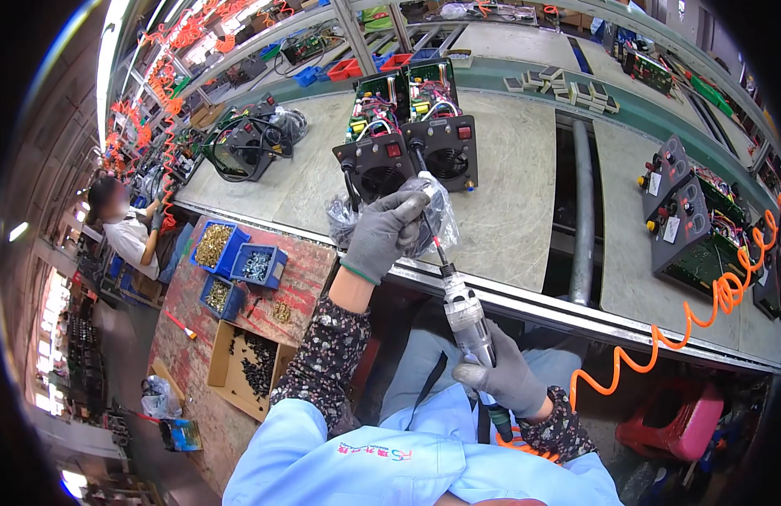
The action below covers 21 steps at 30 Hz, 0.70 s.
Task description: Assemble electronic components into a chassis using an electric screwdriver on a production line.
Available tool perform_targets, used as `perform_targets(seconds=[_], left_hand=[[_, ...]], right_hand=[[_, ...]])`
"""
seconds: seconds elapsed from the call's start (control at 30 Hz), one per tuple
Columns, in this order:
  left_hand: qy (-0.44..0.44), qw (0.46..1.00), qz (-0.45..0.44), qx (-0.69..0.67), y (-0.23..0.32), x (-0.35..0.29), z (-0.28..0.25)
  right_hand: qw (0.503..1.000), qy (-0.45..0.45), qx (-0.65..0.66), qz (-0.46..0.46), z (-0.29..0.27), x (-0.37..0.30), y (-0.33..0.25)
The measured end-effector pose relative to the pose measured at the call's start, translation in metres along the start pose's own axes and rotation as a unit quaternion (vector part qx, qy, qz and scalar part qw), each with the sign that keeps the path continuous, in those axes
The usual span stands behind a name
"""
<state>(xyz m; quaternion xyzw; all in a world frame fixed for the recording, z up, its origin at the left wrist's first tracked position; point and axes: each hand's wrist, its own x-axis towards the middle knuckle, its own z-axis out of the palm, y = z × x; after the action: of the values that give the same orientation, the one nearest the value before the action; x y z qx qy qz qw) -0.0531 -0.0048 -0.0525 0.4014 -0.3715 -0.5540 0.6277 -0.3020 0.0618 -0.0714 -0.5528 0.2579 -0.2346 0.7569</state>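
right hand (506, 375) grips screwdriver (465, 314); left hand (380, 232) holds clear bag (431, 212).

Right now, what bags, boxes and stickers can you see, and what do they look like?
Clear plastic bag: crinkly, held in the gloved left hand at the bench edge.
Blue bins: three open square tubs of small metal parts on the red side table, left.
Cardboard box: brown, open, black small parts inside, below the bins.
White labels: small rectangles on the dark panels of the units at right.
Red stool: under the bench.
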Motion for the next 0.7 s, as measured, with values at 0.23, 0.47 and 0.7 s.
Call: perform_targets(seconds=[0.23,0.47,0.7], left_hand=[[-0.004,0.998,-0.001,0.057,0.016,-0.002,-0.006],[-0.108,0.975,-0.051,0.187,0.039,0.005,-0.029],[-0.055,0.977,-0.034,0.201,0.045,0.008,0.001]], right_hand=[[0.998,-0.021,-0.065,-0.002,-0.001,0.0,-0.007],[0.995,-0.043,-0.085,-0.013,-0.003,0.001,-0.002],[0.999,-0.037,0.016,0.014,-0.004,0.008,-0.004]])
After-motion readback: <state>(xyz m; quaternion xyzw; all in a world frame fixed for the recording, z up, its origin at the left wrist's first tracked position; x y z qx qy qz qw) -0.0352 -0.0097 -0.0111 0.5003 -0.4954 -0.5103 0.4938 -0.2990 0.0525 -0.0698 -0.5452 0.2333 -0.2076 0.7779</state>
